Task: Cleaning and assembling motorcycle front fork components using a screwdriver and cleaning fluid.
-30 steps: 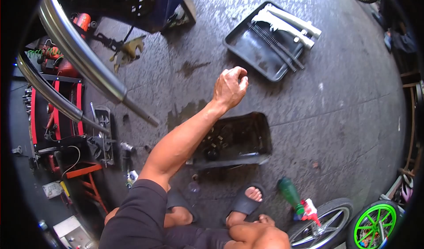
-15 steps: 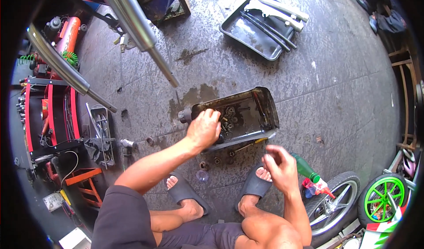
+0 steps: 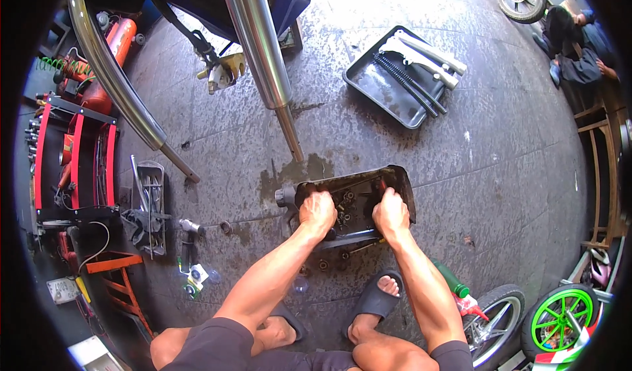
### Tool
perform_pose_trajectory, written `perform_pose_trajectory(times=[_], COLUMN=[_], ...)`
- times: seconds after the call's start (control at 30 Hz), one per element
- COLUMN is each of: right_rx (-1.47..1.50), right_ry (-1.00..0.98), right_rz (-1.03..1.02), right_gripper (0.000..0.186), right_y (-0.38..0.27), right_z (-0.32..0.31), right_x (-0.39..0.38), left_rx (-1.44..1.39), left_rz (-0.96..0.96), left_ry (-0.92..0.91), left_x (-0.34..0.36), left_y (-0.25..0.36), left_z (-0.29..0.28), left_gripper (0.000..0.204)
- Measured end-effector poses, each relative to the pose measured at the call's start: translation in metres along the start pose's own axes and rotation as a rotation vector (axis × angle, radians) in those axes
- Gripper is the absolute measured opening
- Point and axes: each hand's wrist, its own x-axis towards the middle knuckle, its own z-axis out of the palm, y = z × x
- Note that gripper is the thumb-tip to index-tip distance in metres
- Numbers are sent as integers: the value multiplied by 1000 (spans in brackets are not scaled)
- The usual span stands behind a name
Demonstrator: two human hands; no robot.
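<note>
On the floor ahead of me lies a black open pan (image 3: 361, 240) that looks like a cut-down jug, a grey cap (image 3: 285, 197) at its left end. Dark oily liquid and several small metal parts (image 3: 347, 210) are inside. Over the pan's left end is my left hand (image 3: 318, 213), its fingers curled and their tips hidden. My right hand (image 3: 392, 214) reaches into the right end with fingers closed; something small and red (image 3: 383, 184) shows beside the fingertips. What either hand grips is hidden.
Two fork tubes (image 3: 253, 35) hang from above, just beyond the pan. A black tray (image 3: 401, 117) holds fork legs (image 3: 428, 55) and springs (image 3: 411, 84). Loose rings, a power tool (image 3: 189, 233), a green bottle (image 3: 451, 279) and wheels (image 3: 563, 318) surround me. Another person (image 3: 579, 48) sits far right.
My right hand has moved forward from above my right foot into the pan's right end. The left hand stays at the left end. My view has shifted, so the pan appears lower.
</note>
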Motion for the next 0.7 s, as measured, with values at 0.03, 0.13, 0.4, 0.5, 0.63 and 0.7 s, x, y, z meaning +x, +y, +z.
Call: perform_pose_trajectory(times=[0.03,0.13,0.4,0.5,0.63,0.7], right_rx=[107,432,533,555,1063,1367], right_ry=[53,201,238,166,28,-148], right_rz=[-61,-187,-258,-257,-73,-184], right_gripper=[26,24,14,16,26,24], right_y=[-2,14,16,19,-5,-16], right_z=[-3,-9,-3,-9,-31,-39], right_x=[-8,-19,-33,-28,-38,-40], left_rx=[-66,-98,-554,-729,-861,-959], left_rz=[-19,-3,139,72,13,32], left_ry=[-9,-29,300,172,154,122], left_x=[-1,0,-18,-22,-28,-27], left_y=[-2,3,-1,-3,-14,-11], left_z=[-4,-6,1,3,-5,-1], left_gripper=[21,19,27,30,31,28])
